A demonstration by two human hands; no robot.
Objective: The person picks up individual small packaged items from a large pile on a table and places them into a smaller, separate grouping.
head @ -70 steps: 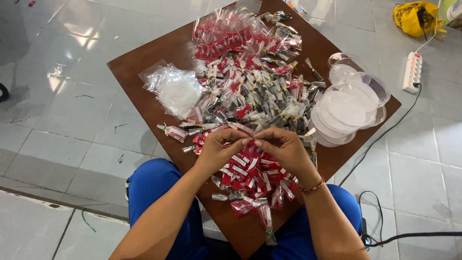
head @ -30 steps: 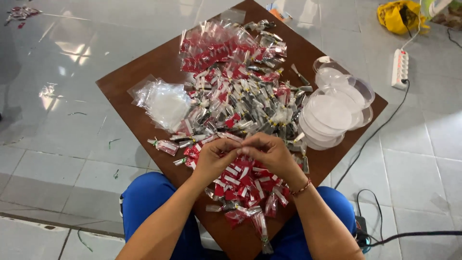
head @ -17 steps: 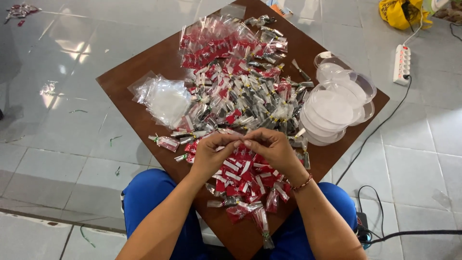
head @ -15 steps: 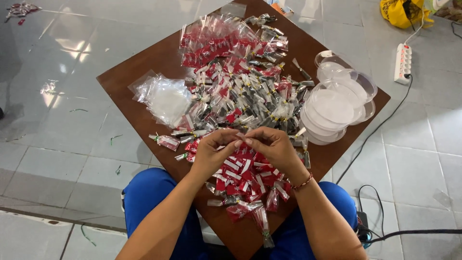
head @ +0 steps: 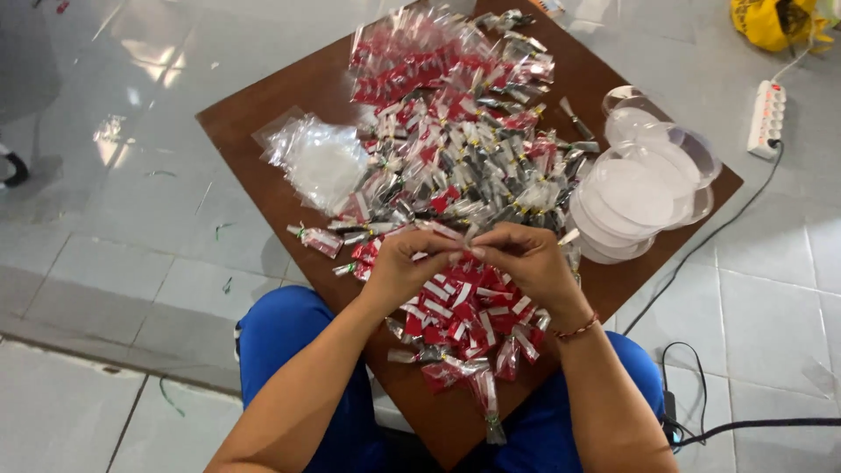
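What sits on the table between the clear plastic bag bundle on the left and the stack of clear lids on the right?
In the head view, a heap of small red-and-silver sachets fills the stretch between the clear bag bundle and the clear lids.

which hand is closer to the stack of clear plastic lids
Right. The right hand is just left of the stack of clear plastic lids, apart from it. The left hand is farther left, beyond the right.

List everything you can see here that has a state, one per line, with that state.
Left hand: fingers pinched on a small clear packet.
Right hand: fingers pinched on the same packet.
Pile of small packets: loose, spread over the brown table.
Clear bags: bundled, lying flat.
Clear plastic lids: stacked, overlapping.
Power strip: on the floor, cable attached.
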